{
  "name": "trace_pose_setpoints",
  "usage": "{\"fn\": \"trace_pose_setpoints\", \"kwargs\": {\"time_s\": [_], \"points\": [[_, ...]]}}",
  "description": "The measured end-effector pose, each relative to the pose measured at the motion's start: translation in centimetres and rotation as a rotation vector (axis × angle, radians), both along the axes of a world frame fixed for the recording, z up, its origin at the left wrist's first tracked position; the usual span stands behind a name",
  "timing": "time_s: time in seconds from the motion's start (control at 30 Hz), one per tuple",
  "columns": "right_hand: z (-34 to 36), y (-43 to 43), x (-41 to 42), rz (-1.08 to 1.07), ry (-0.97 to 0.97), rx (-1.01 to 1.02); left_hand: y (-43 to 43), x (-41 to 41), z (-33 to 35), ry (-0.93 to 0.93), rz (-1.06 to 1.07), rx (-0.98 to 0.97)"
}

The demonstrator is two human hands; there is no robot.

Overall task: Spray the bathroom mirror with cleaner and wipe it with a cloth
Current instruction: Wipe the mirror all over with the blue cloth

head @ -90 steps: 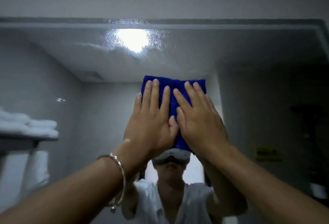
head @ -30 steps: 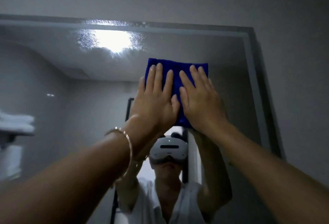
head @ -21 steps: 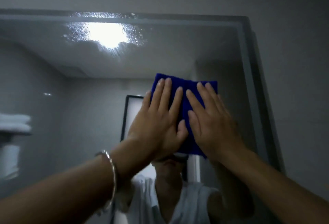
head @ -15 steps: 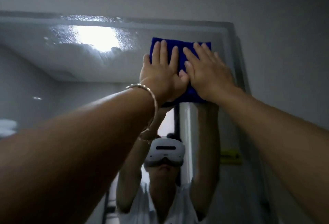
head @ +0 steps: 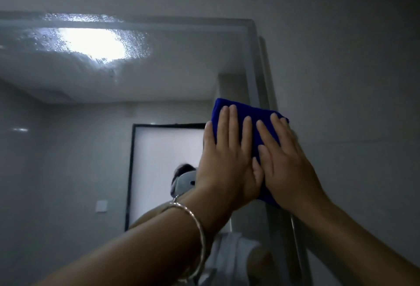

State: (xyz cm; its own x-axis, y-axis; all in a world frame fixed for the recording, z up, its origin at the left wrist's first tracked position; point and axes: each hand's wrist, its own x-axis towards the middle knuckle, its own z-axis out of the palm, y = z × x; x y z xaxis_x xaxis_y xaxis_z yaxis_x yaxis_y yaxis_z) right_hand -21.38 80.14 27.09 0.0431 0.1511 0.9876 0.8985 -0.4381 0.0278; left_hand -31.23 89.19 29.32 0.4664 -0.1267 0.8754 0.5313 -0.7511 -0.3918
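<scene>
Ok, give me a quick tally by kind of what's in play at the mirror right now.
mirror: 1
blue cloth: 1
hands: 2 (left hand, right hand, both flat on the cloth)
bracelet: 1
total: 5

Left hand (head: pixel 227 163) and right hand (head: pixel 288 167), flat, side by side, press blue cloth (head: pixel 254 115) against mirror (head: pixel 159 85) at its right edge.

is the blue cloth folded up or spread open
Folded: the blue cloth is a compact pad hardly wider than the left hand and right hand pressing it on the mirror.
</scene>
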Motion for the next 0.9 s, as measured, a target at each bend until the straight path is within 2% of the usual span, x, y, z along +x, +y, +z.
{"fn": "trace_pose_setpoints", "kwargs": {"time_s": [0.1,0.3,0.47,0.9], "points": [[2.4,-0.3,-0.6,0.0,0.027,-0.021,0.0,0.2,2.4,0.015,0.032,0.033],[12.0,-1.2,-0.7,-0.091,0.016,-0.057,-1.4,0.9,10.5,-0.067,0.039,-0.094],[10.6,-0.7,-1.0,-0.053,0.044,0.009,-0.8,1.3,9.2,-0.135,-0.022,-0.062],[5.9,1.9,-4.5,-0.287,0.031,-0.047,3.4,-1.8,4.6,-0.137,-0.112,0.085]]}}
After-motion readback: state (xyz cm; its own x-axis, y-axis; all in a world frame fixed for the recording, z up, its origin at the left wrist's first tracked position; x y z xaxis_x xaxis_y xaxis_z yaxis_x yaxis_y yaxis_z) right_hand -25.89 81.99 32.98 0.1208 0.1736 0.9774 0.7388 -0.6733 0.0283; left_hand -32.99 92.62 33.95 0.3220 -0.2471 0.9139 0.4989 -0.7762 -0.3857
